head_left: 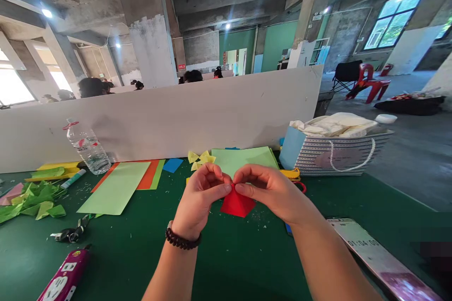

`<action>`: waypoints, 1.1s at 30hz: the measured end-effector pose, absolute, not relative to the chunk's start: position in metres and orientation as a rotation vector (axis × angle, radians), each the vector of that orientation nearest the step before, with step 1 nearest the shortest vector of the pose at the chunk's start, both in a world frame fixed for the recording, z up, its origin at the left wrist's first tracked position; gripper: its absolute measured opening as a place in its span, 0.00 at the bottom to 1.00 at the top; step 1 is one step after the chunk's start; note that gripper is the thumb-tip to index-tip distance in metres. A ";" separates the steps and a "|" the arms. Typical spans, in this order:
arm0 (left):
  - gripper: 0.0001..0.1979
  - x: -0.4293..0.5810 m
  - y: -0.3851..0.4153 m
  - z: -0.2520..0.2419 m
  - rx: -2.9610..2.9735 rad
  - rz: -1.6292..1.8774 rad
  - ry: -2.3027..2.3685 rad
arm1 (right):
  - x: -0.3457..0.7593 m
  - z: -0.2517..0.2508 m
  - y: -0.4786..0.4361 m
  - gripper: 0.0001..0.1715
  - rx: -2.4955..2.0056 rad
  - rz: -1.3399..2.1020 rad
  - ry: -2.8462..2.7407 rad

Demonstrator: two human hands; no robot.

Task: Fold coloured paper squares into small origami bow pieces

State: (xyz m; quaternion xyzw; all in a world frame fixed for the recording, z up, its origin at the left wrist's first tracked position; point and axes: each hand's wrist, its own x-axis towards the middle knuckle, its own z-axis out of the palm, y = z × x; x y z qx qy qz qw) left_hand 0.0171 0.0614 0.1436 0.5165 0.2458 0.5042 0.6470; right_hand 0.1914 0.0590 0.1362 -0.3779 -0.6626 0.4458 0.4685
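Note:
A red folded paper [237, 203], shaped like a triangle or small pyramid, hangs point-up above the green work mat [148, 263]. My left hand [201, 197] and my right hand [268, 193] pinch its tip between thumbs and forefingers, their fingertips meeting. Part of the top fold is hidden by my fingers. Behind my hands lie several small yellow paper folds [200, 160] and a green paper stack [243, 160]. A dark bead bracelet [181, 237] circles my left wrist.
Flat sheets [115, 187], folded green pieces [28, 200], a water bottle [88, 148], keys [68, 231], a power strip [65, 275], a phone [381, 258] and a striped bag [339, 157] surround my hands. A white partition [158, 117] stands behind the mat, with people's heads beyond it.

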 end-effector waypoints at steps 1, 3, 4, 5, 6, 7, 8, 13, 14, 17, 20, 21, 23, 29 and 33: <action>0.15 0.017 0.061 0.144 1.185 1.141 0.567 | 0.193 0.136 0.059 0.17 -0.938 1.081 -1.631; 0.14 0.016 0.062 0.144 1.206 1.117 0.574 | 0.194 0.136 0.060 0.17 -0.958 1.056 -1.649; 0.14 0.015 0.062 0.144 1.214 1.104 0.569 | 0.194 0.137 0.060 0.17 -0.963 1.047 -1.661; 0.14 0.015 0.062 0.144 1.219 1.094 0.562 | 0.194 0.137 0.060 0.17 -0.962 1.043 -1.670; 0.14 0.014 0.063 0.144 1.222 1.090 0.557 | 0.194 0.137 0.060 0.17 -0.957 1.044 -1.676; 0.14 0.013 0.063 0.144 1.225 1.091 0.553 | 0.194 0.137 0.059 0.17 -0.949 1.049 -1.677; 0.14 0.013 0.063 0.144 1.228 1.093 0.548 | 0.193 0.137 0.059 0.16 -0.942 1.059 -1.677; 0.12 0.011 0.063 0.143 1.248 1.147 0.510 | 0.190 0.138 0.056 0.15 -0.913 1.069 -1.668; 0.12 0.011 0.063 0.143 1.256 1.160 0.510 | 0.190 0.138 0.055 0.15 -0.906 1.056 -1.665; 0.10 0.013 0.062 0.143 1.290 1.152 0.528 | 0.187 0.138 0.055 0.14 -0.924 0.972 -1.659; 0.09 0.016 0.062 0.142 1.316 1.236 0.570 | 0.183 0.136 0.053 0.13 -1.004 0.681 -1.651; 0.08 0.017 0.062 0.141 1.322 1.308 0.593 | 0.180 0.135 0.052 0.12 -1.017 0.527 -1.650; 0.07 0.021 0.061 0.140 1.327 1.464 0.639 | 0.175 0.134 0.049 0.10 -0.998 0.192 -1.651; 0.07 0.030 0.053 0.138 1.228 1.578 0.586 | 0.166 0.132 0.044 0.10 -0.845 -0.363 -1.658; 0.08 0.031 0.053 0.138 1.232 1.559 0.551 | 0.168 0.135 0.043 0.09 -0.806 -0.271 -1.649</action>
